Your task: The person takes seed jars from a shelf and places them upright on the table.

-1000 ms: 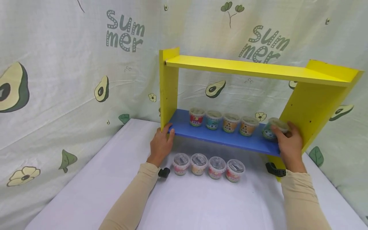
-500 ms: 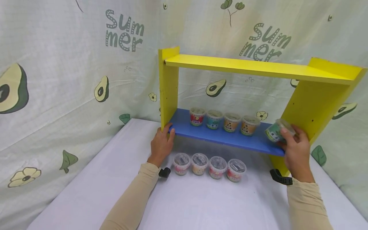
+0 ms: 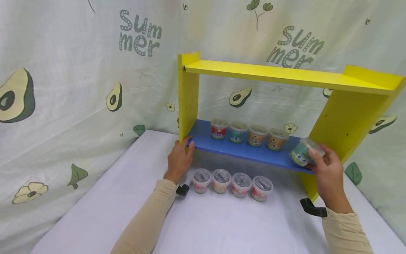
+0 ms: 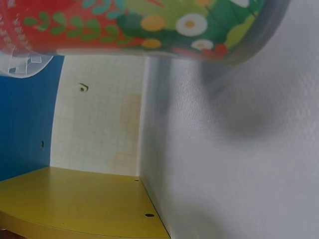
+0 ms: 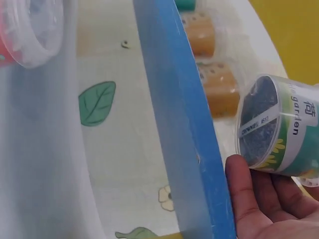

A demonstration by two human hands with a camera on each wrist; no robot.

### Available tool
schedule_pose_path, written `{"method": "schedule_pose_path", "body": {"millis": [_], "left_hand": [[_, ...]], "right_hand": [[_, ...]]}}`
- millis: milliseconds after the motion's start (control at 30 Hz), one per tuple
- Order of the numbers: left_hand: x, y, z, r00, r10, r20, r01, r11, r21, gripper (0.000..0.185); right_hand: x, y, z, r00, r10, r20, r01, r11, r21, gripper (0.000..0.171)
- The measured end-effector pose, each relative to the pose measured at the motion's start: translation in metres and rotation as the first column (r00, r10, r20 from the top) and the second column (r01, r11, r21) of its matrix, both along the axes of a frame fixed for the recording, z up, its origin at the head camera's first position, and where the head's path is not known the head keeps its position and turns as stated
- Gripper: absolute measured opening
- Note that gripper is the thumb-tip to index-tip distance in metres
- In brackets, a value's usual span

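Observation:
In the head view my right hand (image 3: 330, 173) grips a small plastic cup with a teal-green label (image 3: 303, 152), tilted over the right end of the blue shelf board (image 3: 241, 150). Its clear base, with dark contents behind it, shows in the right wrist view, where the fingers (image 5: 279, 194) lie beneath the cup. Whether the cup touches the board I cannot tell. My left hand (image 3: 179, 160) grips the shelf's front left corner, where the yellow side panel (image 3: 188, 102) meets the blue board; some fingers are hidden. Only a blurred red-and-green cup (image 4: 149, 30) is close in the left wrist view.
Several lidless-looking cups, among them a red one (image 3: 219, 129) and an orange one (image 3: 277, 139), stand in a row on the blue board. Several pink-labelled lidded cups (image 3: 240, 185) line the white table (image 3: 234, 225) below. A yellow top board (image 3: 269, 73) spans above.
My right hand has lifted and tilted the teal-green cup, drawing it slightly right and toward the shelf's front edge. The left hand keeps its place on the corner.

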State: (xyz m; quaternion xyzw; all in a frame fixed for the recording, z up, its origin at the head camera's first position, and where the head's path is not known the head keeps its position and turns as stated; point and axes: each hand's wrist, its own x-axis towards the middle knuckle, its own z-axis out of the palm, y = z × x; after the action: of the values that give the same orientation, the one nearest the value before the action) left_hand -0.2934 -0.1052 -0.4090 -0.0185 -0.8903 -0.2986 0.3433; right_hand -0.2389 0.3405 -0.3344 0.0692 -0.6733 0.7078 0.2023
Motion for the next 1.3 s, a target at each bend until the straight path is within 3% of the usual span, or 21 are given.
{"method": "schedule_pose_path", "body": {"millis": [233,600,800,1033,1300], "left_hand": [[-0.002,-0.001,0.006,1.0,0.001,-0.019,-0.001,1.0,0.004,0.046],[0.0,0.0,0.004,1.0,0.008,-0.012,-0.008,1.0,0.005,0.049],[0.0,0.0,0.002,1.0,0.004,-0.016,-0.004,1.0,0.005,0.049],[0.001,0.001,0.001,1.0,0.008,-0.009,-0.008,1.0,-0.001,0.048],[0.001,0.001,0.001,1.0,0.0,-0.011,0.0,1.0,0.001,0.048]], "right_hand": [[0.007,-0.005,0.004,1.0,-0.012,-0.025,0.014,0.995,0.101,0.057],[0.015,-0.004,-0.001,1.0,-0.025,0.007,0.022,0.968,0.249,0.059],[0.021,-0.002,-0.004,0.999,-0.013,0.031,0.005,0.968,0.251,0.058],[0.029,0.001,-0.011,0.998,-0.034,0.043,0.017,0.942,0.334,0.055],[0.035,0.002,-0.017,0.999,0.006,0.039,-0.019,0.941,0.338,0.051]]}}
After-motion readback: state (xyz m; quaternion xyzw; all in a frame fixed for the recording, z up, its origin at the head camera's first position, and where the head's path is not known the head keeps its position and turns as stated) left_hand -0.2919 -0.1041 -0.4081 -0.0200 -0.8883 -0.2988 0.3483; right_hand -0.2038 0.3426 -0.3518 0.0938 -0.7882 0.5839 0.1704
